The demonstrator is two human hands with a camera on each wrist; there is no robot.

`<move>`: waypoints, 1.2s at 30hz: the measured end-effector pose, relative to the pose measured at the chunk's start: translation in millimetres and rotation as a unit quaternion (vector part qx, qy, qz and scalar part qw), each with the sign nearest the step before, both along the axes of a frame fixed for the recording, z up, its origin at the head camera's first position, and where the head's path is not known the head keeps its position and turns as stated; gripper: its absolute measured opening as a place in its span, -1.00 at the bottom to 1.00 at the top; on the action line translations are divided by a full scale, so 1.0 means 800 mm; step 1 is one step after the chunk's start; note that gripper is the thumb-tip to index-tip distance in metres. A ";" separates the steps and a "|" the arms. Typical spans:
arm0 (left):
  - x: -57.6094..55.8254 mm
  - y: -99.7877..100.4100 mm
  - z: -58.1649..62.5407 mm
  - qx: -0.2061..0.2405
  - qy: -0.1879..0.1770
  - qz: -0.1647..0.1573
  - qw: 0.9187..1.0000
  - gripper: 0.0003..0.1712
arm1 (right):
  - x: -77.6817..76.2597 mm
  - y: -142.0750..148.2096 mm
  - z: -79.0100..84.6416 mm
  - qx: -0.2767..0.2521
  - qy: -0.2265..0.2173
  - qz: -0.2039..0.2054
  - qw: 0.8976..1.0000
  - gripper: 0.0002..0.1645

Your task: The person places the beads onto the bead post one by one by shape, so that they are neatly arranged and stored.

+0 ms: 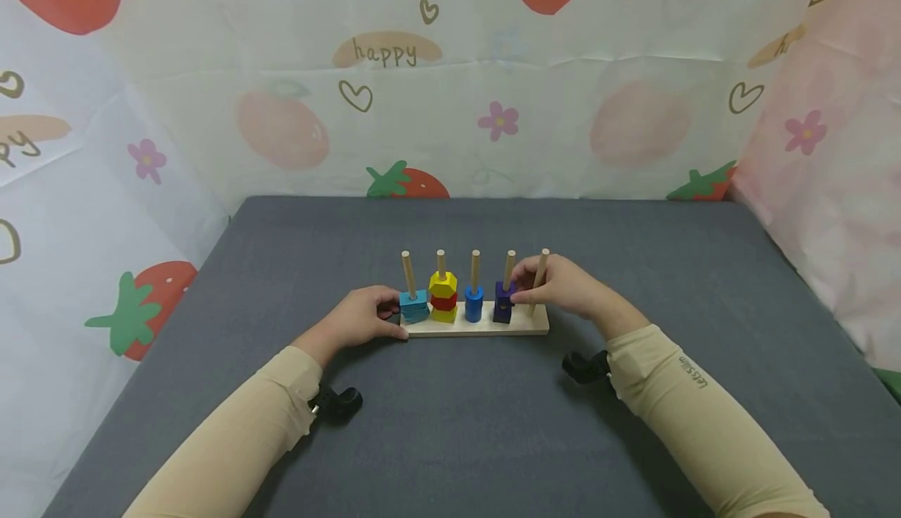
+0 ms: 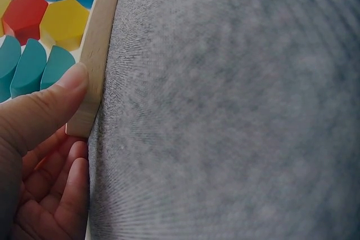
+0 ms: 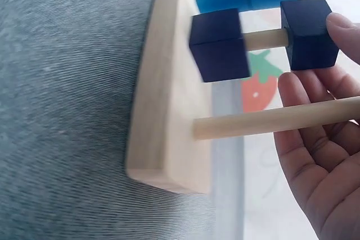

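Observation:
A wooden peg board [image 1: 479,330] with several upright pegs stands on the table. My left hand [image 1: 360,316] holds its left end, the thumb [image 2: 73,80] on the base's edge. My right hand [image 1: 563,287] pinches a dark purple square block [image 3: 309,35] threaded on the fourth peg. Below that, a second dark purple block [image 3: 219,46] sits at the base, a stretch of peg showing between them. The bare fifth peg [image 3: 270,121] passes in front of the right palm. Teal half-round blocks [image 1: 414,307] fill the first peg's bottom, beside the left fingers.
On the second peg, a red hexagon [image 1: 443,301] lies between two yellow ones. Blue cylinders [image 1: 474,304] are stacked on the third. Grey cloth [image 1: 450,424] covers the table, and a strawberry-print curtain [image 1: 549,134] hangs behind it.

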State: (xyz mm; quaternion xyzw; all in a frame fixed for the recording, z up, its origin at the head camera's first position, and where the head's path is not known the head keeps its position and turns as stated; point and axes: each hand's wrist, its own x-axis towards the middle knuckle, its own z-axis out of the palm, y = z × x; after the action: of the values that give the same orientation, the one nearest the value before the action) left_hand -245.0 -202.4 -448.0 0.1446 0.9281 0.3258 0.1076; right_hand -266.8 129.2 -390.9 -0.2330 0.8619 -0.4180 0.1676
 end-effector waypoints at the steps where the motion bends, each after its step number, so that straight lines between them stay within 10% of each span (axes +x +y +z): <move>1: 0.000 0.000 0.000 0.000 0.000 0.000 1.000 -0.46 | 0.000 0.000 -0.002 0.003 -0.002 -0.002 1.000 -0.76; 21: 0.000 -0.001 0.000 -0.002 -0.002 -0.001 1.000 -0.45 | 0.001 0.002 -0.012 0.013 -0.024 -0.005 1.000 -0.68; 36: 0.002 0.001 0.003 -0.008 0.000 -0.001 1.000 -0.49 | 0.020 0.084 0.009 0.003 -0.033 -0.024 0.999 -0.53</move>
State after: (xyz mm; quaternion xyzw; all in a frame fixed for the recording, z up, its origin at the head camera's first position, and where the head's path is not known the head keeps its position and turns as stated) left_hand -243.0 -201.5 -445.7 0.1443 0.9307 0.3179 0.1087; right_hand -250.4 196.5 -383.3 -0.1974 0.8625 -0.4270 0.1867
